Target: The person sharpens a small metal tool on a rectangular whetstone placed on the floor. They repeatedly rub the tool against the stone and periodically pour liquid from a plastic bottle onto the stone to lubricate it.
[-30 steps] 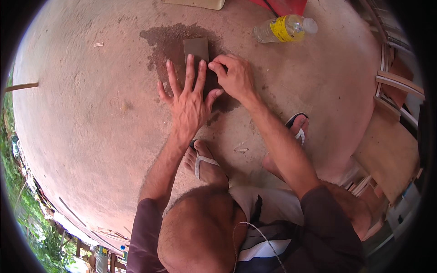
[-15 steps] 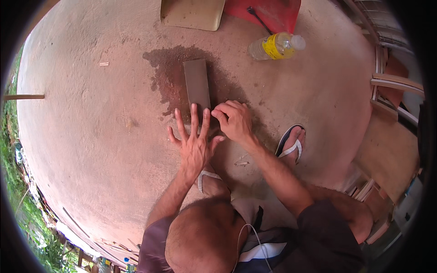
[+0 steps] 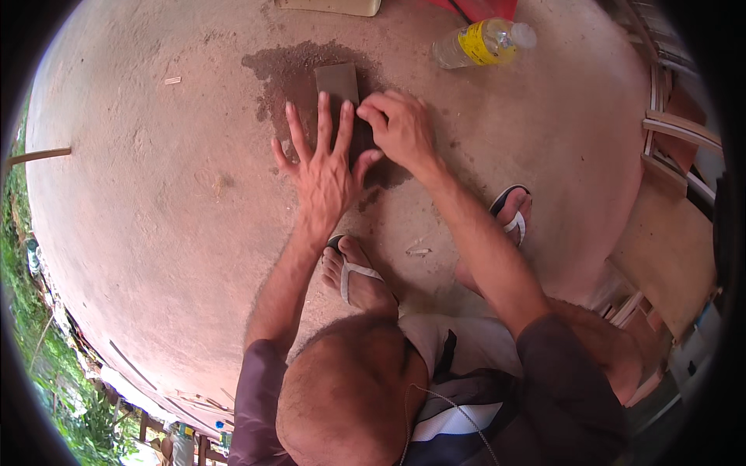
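A flat grey rectangular block, looking like a whetstone (image 3: pixel 336 80), lies lengthwise on a dark wet patch of floor. My left hand (image 3: pixel 325 167) is over its near part, fingers spread and straight, the middle fingertips on the block's surface. Close by on the right, my right hand (image 3: pixel 400 132) is closed, thumb and fingers pressed together at the block's right edge. Whatever it pinches, if anything, is hidden. The near part of the block is covered by my hands.
A clear bottle (image 3: pixel 483 44) with a yellow label lies beyond my right hand. A cream dustpan-like tray (image 3: pixel 330 6) and a red one (image 3: pixel 497 8) are at the far edge. Boards (image 3: pixel 660 248) lean at the right. My sandalled feet (image 3: pixel 359 278) are near the block.
Both hands have slid forward together along the block, from its near end toward its far end. The view has tilted, so the floor things sit higher in the picture.
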A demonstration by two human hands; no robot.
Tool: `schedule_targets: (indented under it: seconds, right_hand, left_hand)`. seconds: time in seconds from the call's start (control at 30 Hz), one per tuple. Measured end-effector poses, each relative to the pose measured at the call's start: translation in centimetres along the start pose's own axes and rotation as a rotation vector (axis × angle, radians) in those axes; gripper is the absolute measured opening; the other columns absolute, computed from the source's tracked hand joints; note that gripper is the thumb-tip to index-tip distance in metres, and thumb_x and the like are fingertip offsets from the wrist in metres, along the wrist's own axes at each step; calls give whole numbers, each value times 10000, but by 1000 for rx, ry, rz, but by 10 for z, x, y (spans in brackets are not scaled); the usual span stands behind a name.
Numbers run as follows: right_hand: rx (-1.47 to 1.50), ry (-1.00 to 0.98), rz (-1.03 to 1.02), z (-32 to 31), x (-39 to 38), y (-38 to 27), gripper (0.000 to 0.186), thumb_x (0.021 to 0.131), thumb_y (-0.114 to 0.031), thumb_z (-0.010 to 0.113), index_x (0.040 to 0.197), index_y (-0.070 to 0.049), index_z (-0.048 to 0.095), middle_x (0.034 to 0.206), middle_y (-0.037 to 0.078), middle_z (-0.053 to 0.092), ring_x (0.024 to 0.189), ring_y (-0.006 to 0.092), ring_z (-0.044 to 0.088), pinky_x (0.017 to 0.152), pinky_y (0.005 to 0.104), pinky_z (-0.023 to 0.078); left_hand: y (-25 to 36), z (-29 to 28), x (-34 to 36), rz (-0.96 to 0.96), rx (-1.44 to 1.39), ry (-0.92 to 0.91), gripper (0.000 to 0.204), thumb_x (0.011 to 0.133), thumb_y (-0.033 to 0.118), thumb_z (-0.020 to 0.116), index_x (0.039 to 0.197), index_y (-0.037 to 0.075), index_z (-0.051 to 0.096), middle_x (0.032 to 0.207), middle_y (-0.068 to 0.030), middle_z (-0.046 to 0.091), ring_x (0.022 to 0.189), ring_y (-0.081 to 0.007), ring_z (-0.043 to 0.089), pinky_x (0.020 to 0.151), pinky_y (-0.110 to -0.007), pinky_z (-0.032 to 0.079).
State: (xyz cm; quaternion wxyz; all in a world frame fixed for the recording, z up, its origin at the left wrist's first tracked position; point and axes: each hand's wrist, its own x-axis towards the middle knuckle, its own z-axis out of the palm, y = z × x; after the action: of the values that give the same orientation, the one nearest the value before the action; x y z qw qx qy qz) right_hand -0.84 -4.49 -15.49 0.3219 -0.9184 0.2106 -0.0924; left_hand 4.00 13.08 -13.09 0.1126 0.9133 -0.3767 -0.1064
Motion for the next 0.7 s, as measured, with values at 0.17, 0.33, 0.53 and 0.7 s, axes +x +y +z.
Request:
schedule_targets:
  seconds: [0.17,0.33,0.53,0.7]
  right_hand:
    - [-4,-81,34,10,-55,-11,184,1001,-312,725,885,-170,744,858,57,702,877,323,685,811,521,489]
    - [-43,22,-79,-3,-3,1,209,1030,-318,695,909,-155,741,851,71,713,878,340,693,806,516,481]
    - [82,130,-113,-39,30,-24,145,1001,-224,755,932,-97,747,879,81,745,899,348,704,802,499,504]
    - [76,80,-142,-63,12,-50,102,990,-166,762,1008,-68,743,911,96,752,917,349,705,817,488,521]
  left_hand:
    - [7,12,-73,-22,32,-116,935,1012,837,449,1719,224,435,1847,-69,253,1698,-465,65,1237,-736,-70]
    - [4,8,-6,28,13,66,990,955,791,620,1722,197,423,1830,-96,290,1681,-514,101,1236,-776,-30]
    - [-27,-56,16,-256,-197,222,966,963,663,764,1717,161,427,1792,-152,366,1645,-466,287,1232,-693,263]
    - [-24,-62,5,-446,-1117,18,729,982,307,859,1585,13,573,1459,-141,713,1285,-255,681,1069,-399,536]
